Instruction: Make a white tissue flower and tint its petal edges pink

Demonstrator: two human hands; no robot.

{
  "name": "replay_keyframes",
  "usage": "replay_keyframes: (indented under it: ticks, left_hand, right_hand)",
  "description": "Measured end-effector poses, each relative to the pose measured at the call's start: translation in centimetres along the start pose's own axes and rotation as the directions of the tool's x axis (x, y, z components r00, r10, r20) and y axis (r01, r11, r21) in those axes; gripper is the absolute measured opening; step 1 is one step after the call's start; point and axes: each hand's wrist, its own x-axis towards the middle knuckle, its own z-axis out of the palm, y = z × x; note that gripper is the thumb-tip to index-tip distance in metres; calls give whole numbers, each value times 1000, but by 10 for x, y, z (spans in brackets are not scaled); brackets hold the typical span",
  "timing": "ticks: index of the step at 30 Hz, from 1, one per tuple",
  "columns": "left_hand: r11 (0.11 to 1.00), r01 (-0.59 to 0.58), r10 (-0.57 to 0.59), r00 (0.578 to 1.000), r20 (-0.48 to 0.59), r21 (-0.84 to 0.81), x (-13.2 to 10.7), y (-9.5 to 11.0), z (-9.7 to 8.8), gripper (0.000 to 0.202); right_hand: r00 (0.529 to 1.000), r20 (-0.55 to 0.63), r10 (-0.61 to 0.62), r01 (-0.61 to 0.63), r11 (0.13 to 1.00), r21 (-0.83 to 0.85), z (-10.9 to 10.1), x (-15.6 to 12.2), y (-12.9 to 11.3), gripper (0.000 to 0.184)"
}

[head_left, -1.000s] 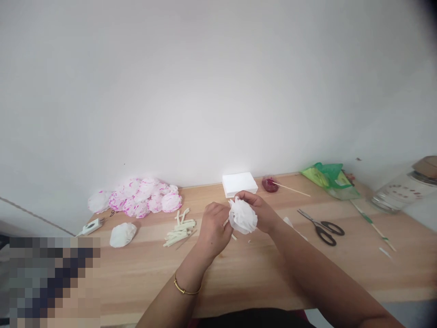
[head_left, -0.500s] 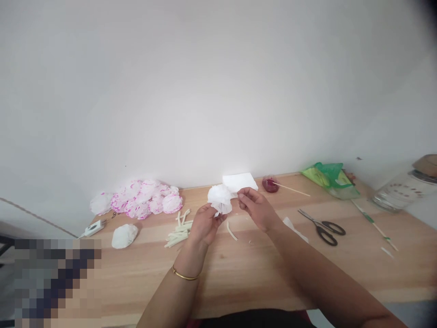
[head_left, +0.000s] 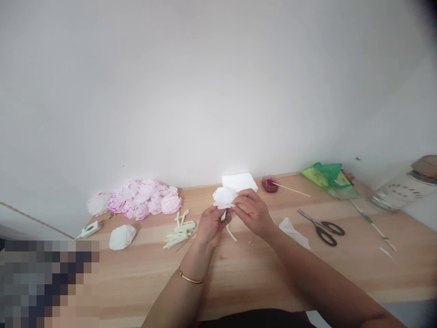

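Observation:
A white tissue-paper flower (head_left: pixel 224 197) is held up over the middle of the table. My left hand (head_left: pixel 212 224) is closed round its gathered base from below. From the right, my right hand (head_left: pixel 251 212) pinches the paper at the flower's lower edge, fingertips close to those of my left hand. Just behind lies a stack of white tissue (head_left: pixel 240 182). Below the hands is a single pale curved strip (head_left: pixel 231 233). Left of my left hand is a pile of pale strips (head_left: pixel 180 233). A loose white tissue sheet (head_left: pixel 292 233) lies beside my right forearm.
Pink-edged paper flowers (head_left: pixel 139 199) are heaped at the back left, near a white bundle (head_left: pixel 122 237) and a white plug (head_left: pixel 91 228). Rightward are a dark red pot (head_left: pixel 270 184) with a stick, black-handled scissors (head_left: pixel 321 228), a green bag (head_left: pixel 329 178) and a glass jar (head_left: pixel 399 187).
My right hand has moved left to meet the flower and now pinches its paper. The flower and my left hand have shifted slightly right, and the flower is turned.

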Motion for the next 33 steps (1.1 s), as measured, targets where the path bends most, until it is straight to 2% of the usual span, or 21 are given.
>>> replay_keyframes:
  ticks: [3, 5, 7, 9, 12, 17, 23, 25, 28, 31, 33]
  left_hand:
    - [999, 20, -20, 1000, 9, 27, 0, -1, -1, 24]
    - [999, 28, -29, 999, 18, 44, 0, -1, -2, 24]
    - [998, 23, -24, 1000, 13, 51, 1, -2, -3, 24]
    - [998, 0, 0, 1000, 0, 61, 1, -3, -3, 22]
    - [995, -39, 40, 999, -10, 86, 1, -5, -2, 18]
    - [972, -108, 114, 993, -17, 207, 3, -11, -2, 18]
    - [903, -217, 214, 976, 50, 372, 6, -17, -7, 20]
    - [913, -212, 205, 977, 56, 348, 6, -18, -8, 19]
    - [963, -150, 144, 989, 42, 222, 7, -18, -10, 11]
    - [990, -114, 111, 993, 46, 80, 5, -15, -9, 21]
    - [994, -106, 108, 991, 80, -26, 3, -11, -7, 25]
  right_hand:
    - [996, -36, 87, -86, 996, 23, -3, 3, 0, 7]
    - [993, -54, 101, -100, 995, 15, -3, 3, 1, 6]
    - [996, -61, 68, -68, 998, -4, -2, 2, 1, 9]
    - [999, -53, -4, 2, 999, -35, 1, 0, 0, 20]
    - [998, 5, -70, 70, 992, -106, 5, -3, -2, 29]
    - [999, 9, -44, 45, 986, -161, 5, -4, -1, 9]
    - [998, -53, 24, -28, 997, -76, 2, -2, 1, 6]
    - [999, -49, 19, -22, 998, -53, 1, -1, -1, 5]
    - [995, -98, 18, -18, 1000, 0, -4, 1, -4, 6]
    - [978, -201, 63, -53, 997, 52, -9, 3, -4, 8]
    - [973, -205, 110, -92, 991, 96, -11, 4, -3, 5]
